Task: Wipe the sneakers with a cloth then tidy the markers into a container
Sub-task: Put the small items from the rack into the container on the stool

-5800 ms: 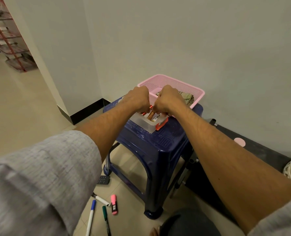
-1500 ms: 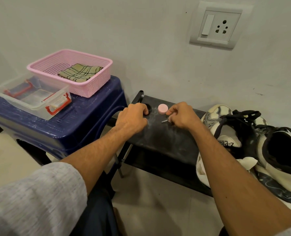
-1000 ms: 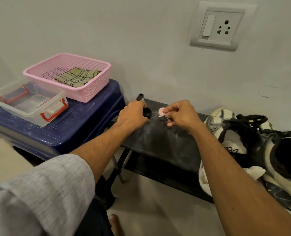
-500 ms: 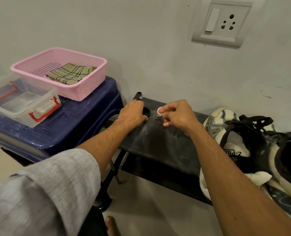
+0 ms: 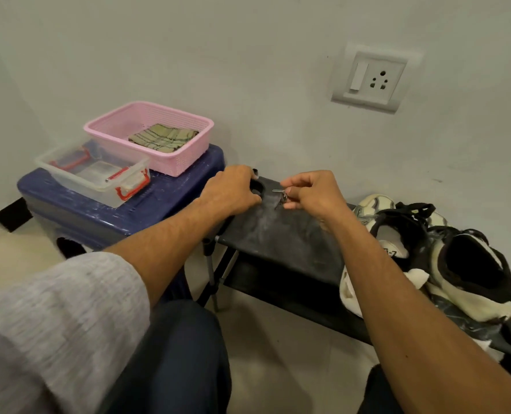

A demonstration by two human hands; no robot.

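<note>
A pair of white and black sneakers (image 5: 421,252) lies on the right end of a low black rack (image 5: 287,237). My left hand (image 5: 233,192) grips the rack's far left corner, fingers curled over a round hole there. My right hand (image 5: 311,192) pinches a small metal key-like item (image 5: 281,195) just above the rack top. A folded checked cloth (image 5: 163,139) lies in a pink basket (image 5: 188,156). In front of the basket stands a clear container with red clips (image 5: 98,174). No markers are in view.
Basket and container stand on a blue plastic stool (image 5: 122,213) left of the rack, against a grey wall. A wall socket (image 5: 370,82) is above the rack. My knees and pale tiled floor (image 5: 278,339) fill the foreground.
Both hands left the clear container and moved to the rack. My right hand picked the small metal item up off the rack top; the pink disc beside it is no longer visible.
</note>
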